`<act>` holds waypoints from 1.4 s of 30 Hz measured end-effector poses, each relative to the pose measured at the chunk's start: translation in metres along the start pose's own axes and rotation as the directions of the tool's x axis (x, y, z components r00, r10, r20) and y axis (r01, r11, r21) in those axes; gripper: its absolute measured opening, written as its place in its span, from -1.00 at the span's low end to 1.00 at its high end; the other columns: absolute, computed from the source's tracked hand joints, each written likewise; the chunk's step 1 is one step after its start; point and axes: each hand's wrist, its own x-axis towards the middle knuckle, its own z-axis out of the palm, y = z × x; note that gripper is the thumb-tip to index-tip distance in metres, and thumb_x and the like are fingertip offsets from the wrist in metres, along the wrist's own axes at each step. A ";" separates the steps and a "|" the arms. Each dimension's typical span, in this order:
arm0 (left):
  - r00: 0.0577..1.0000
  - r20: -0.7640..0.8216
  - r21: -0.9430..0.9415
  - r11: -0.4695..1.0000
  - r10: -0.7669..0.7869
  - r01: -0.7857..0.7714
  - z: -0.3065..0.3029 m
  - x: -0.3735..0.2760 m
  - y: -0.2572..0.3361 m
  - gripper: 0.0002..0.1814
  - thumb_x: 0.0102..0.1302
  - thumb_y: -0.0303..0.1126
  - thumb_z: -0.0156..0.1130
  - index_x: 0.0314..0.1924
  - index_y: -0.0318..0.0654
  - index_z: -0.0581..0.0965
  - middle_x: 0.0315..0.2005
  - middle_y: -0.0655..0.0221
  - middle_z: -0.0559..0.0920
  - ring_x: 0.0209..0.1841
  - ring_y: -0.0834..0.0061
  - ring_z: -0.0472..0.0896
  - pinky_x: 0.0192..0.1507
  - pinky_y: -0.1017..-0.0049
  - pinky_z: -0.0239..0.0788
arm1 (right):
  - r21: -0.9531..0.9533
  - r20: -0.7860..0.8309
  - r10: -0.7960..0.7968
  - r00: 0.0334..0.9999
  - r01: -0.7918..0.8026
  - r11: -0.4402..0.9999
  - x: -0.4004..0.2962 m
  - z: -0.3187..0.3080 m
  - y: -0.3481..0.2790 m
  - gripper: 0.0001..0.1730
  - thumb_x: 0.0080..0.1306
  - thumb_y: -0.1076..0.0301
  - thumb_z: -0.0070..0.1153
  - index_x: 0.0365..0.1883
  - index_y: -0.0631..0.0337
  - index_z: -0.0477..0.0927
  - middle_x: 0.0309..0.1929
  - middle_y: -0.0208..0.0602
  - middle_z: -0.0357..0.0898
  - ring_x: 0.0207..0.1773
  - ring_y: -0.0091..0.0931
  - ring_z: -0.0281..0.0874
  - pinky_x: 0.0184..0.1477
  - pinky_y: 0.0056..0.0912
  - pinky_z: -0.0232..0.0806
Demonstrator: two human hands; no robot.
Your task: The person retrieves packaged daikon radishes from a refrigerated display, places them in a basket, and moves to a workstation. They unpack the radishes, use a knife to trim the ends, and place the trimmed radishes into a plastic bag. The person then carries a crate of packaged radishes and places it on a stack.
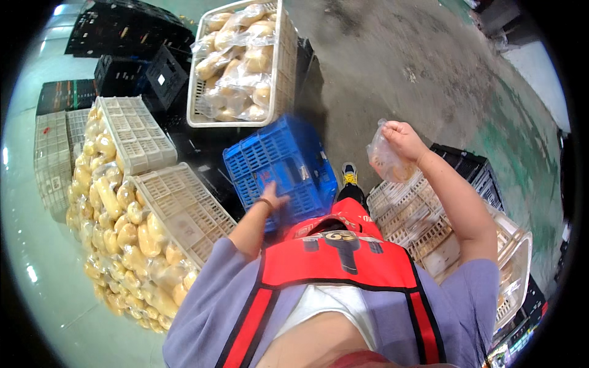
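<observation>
My right hand (402, 135) grips the top of a clear plastic bag (389, 158) that hangs over a white crate on the right. What the bag holds is not plain. My left hand (274, 200), blurred, is over a blue plastic crate (257, 161), its fingers spread and nothing seen in them; whether it touches the crate I cannot tell. The blue crate is tilted just in front of my red apron. Beyond it, a white plastic crate (276, 69) holds bagged potatoes (260, 57).
A large heap of bagged potatoes (110, 198) lies on the left, against white crates (188, 209) on their sides. Black crates (124, 27) are at the upper left. More white crates (409, 211) and a black one (464, 163) stand at the right, on the concrete floor (391, 60).
</observation>
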 end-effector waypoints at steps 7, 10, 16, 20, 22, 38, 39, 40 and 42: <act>1.000 0.007 0.166 0.986 -0.029 0.028 0.023 -0.023 0.003 0.13 0.00 0.23 0.27 0.38 -0.35 0.04 0.35 -0.05 0.14 0.40 0.09 0.10 0.39 0.33 -0.03 | 0.013 -0.070 0.012 0.997 -0.011 1.000 0.016 0.011 -0.016 -0.77 0.34 0.22 0.05 -0.37 0.21 0.53 -0.48 -0.63 0.41 -0.41 -0.71 0.28 -0.34 -0.58 0.22; 0.995 0.094 0.076 0.996 -0.046 0.039 0.003 -0.026 -0.009 0.06 0.05 0.25 0.21 0.39 -0.26 0.08 0.36 -0.03 0.12 0.41 0.10 0.08 0.39 0.33 -0.02 | 0.018 -0.138 -0.042 0.989 0.045 0.999 0.024 0.009 0.007 -0.75 0.35 0.19 0.03 -0.39 0.20 0.51 -0.47 -0.61 0.40 -0.41 -0.69 0.27 -0.33 -0.56 0.22; 0.987 0.144 -0.022 0.997 -0.073 0.077 -0.013 -0.048 -0.023 -0.09 0.14 0.20 0.14 0.38 -0.15 0.17 0.38 0.03 0.08 0.42 0.12 0.06 0.40 0.32 -0.04 | 0.187 -0.315 -0.001 0.949 0.064 0.980 0.015 0.004 -0.022 -0.76 0.34 0.23 -0.01 -0.26 0.24 0.52 -0.36 -0.43 0.51 -0.31 -0.58 0.43 -0.26 -0.47 0.32; 0.981 0.115 -0.144 0.974 -0.157 0.173 -0.005 -0.061 -0.035 -0.15 0.18 0.17 0.12 0.36 -0.14 0.21 0.40 0.10 0.07 0.41 0.13 0.09 0.40 0.31 -0.03 | 0.310 -0.337 0.116 0.935 -0.006 0.951 0.033 -0.026 -0.011 -0.78 0.33 0.27 -0.04 -0.23 0.23 0.50 -0.30 -0.36 0.54 -0.23 -0.48 0.52 -0.18 -0.35 0.39; 0.950 0.139 -0.215 0.928 -0.280 0.305 0.009 -0.065 -0.037 -0.18 0.20 0.15 0.11 0.35 -0.14 0.23 0.39 0.11 0.09 0.40 0.14 0.10 0.40 0.32 -0.03 | 0.307 -0.282 0.187 0.941 -0.096 0.947 0.055 -0.047 0.006 -0.80 0.34 0.26 -0.06 -0.22 0.21 0.49 -0.29 -0.37 0.54 -0.23 -0.47 0.52 -0.18 -0.32 0.39; 0.875 -0.113 -0.681 0.678 -0.470 0.276 -0.006 -0.067 0.127 -0.25 0.16 0.17 0.14 0.25 -0.13 0.38 0.28 0.09 0.29 0.32 0.10 0.24 0.32 0.28 0.09 | 0.045 -0.073 0.425 0.902 -0.423 0.905 0.254 -0.173 0.050 -0.74 0.36 0.15 0.01 -0.22 0.19 0.47 -0.32 -0.40 0.45 -0.30 -0.46 0.40 -0.20 -0.35 0.32; 0.876 -0.118 -0.686 0.676 -0.468 0.269 -0.005 -0.070 0.127 -0.25 0.16 0.17 0.13 0.25 -0.14 0.38 0.27 0.09 0.29 0.32 0.10 0.24 0.32 0.28 0.10 | 0.071 -0.050 0.390 0.920 -0.386 0.920 0.259 -0.178 0.044 -0.74 0.36 0.15 0.01 -0.22 0.18 0.46 -0.33 -0.40 0.45 -0.30 -0.47 0.39 -0.21 -0.36 0.32; 0.876 -0.075 -0.688 0.661 -0.476 0.300 -0.014 -0.078 0.131 -0.25 0.16 0.17 0.13 0.25 -0.13 0.39 0.27 0.07 0.31 0.31 0.10 0.26 0.30 0.28 0.12 | 0.115 0.008 0.329 0.944 -0.327 0.938 0.263 -0.182 0.038 -0.75 0.37 0.17 -0.03 -0.19 0.18 0.46 -0.29 -0.36 0.48 -0.26 -0.43 0.45 -0.16 -0.30 0.35; 0.877 -0.030 -0.679 0.654 -0.480 0.335 0.024 -0.070 0.112 -0.23 0.19 0.16 0.12 0.26 -0.22 0.36 0.29 0.07 0.30 0.35 0.14 0.21 0.33 0.29 0.08 | 0.197 0.005 0.312 0.950 -0.307 0.931 0.256 -0.166 0.004 -0.74 0.37 0.18 -0.06 -0.18 0.20 0.45 -0.25 -0.33 0.50 -0.20 -0.39 0.48 -0.11 -0.25 0.37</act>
